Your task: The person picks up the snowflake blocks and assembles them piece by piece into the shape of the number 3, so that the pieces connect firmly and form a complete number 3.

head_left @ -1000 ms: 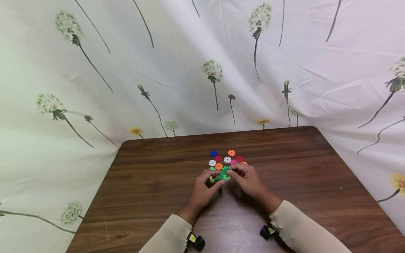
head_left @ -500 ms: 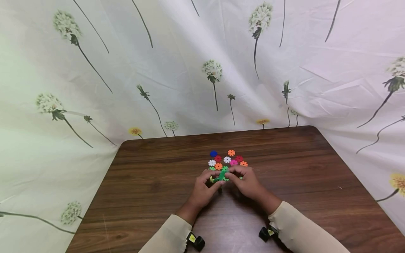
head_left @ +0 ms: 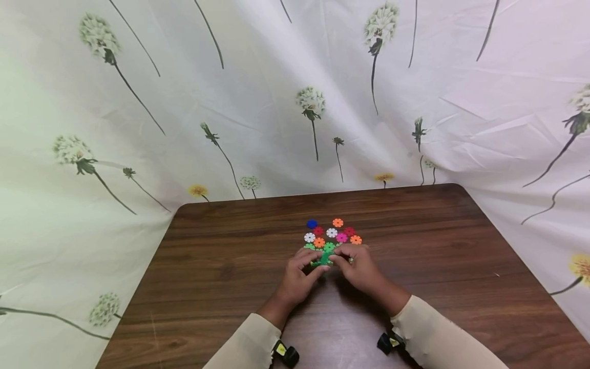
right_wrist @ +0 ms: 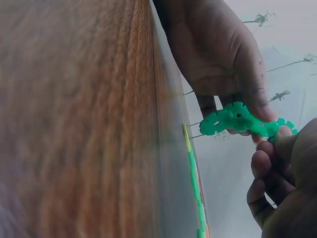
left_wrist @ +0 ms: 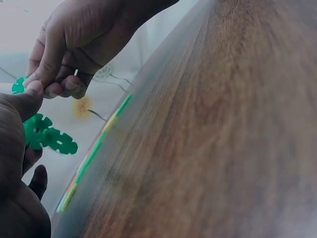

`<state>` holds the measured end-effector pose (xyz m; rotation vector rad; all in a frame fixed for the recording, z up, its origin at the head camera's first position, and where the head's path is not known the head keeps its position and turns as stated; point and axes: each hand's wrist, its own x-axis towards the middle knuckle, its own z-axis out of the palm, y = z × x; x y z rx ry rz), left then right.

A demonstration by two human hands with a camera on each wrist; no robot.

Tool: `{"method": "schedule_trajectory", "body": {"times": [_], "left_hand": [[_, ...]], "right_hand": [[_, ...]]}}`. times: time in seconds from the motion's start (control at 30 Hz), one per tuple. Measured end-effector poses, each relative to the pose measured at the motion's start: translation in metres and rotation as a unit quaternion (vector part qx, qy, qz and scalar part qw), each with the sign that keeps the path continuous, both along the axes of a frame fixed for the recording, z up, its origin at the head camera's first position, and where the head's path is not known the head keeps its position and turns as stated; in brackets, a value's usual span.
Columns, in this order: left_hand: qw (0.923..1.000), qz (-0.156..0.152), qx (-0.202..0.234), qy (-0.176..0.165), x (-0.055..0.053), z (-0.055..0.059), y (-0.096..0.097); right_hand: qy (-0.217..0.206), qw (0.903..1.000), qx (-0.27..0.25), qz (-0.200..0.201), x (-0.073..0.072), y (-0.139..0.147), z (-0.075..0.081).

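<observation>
A cluster of joined green discs (head_left: 324, 255) is being held just above the desk (head_left: 221, 266) near its middle, pinched from both sides: the left hand (head_left: 297, 277) is clamped on one end, the right hand (head_left: 361, 269) on the other. Loose discs (head_left: 334, 233) in blue, orange, white, red and pink are lying flat just beyond the fingers. The green pieces are judged light, thin and stiff plastic, with notched rims (right_wrist: 233, 119) that could slip or pop apart if twisted; they are best gripped by their flat faces, close to the joint.
</observation>
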<state>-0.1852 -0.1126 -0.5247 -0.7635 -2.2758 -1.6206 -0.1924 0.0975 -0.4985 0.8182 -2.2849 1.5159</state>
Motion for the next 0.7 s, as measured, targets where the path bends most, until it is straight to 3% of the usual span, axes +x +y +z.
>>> {"method": "schedule_trajectory", "body": {"times": [0.2, 0.4, 0.57, 0.7], "left_hand": [[0.9990, 0.008, 0.023, -0.039, 0.0004, -0.0006, 0.0002], [0.9981, 0.013, 0.044, -0.042, 0.0026, 0.0003, 0.0024], [0.9979, 0.019, 0.045, -0.042, 0.0027, 0.0015, 0.0032], [0.9972, 0.025, 0.035, -0.061, 0.0037, 0.0034, 0.0029]], "right_hand": [[-0.024, 0.9993, -0.029, -0.007, -0.0009, -0.0019, 0.0008], [-0.044, 0.9962, -0.073, -0.019, -0.0009, -0.0007, -0.0005], [-0.049, 0.9967, -0.064, -0.012, -0.0023, 0.0013, -0.0021], [-0.064, 0.9960, -0.062, -0.005, -0.0017, 0.0013, -0.0012]]}}
